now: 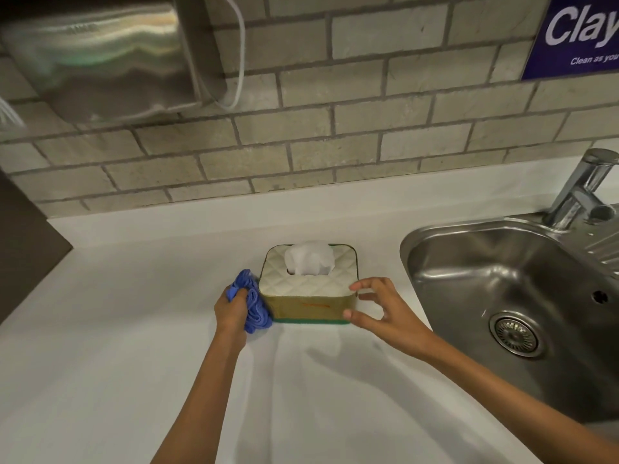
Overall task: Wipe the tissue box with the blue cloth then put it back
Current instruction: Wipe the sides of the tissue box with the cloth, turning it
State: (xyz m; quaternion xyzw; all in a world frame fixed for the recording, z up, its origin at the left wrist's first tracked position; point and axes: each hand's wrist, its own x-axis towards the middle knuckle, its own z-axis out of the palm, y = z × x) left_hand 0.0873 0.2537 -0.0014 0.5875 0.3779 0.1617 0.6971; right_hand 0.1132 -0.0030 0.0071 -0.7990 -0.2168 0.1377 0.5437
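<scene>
One tissue box (pixel 310 285) on white counter (pixel 134 346), white tissue (pixel 310 257) puffing from its top slot. Blue cloth (pixel 252 304) clenched in left hand (pixel 231 311), pressed against box's left side. Right hand (pixel 380 308) spread loose, fingertips touching right near corner. Steel sink (pixel 502 296) farther right.

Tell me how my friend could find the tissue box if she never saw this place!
Find the shiny steel sink set in the white counter. Just left of it sits a small square tissue box with olive-tan sides. Its cream quilted top with white tissue puffing out makes it unmistakable.
</scene>
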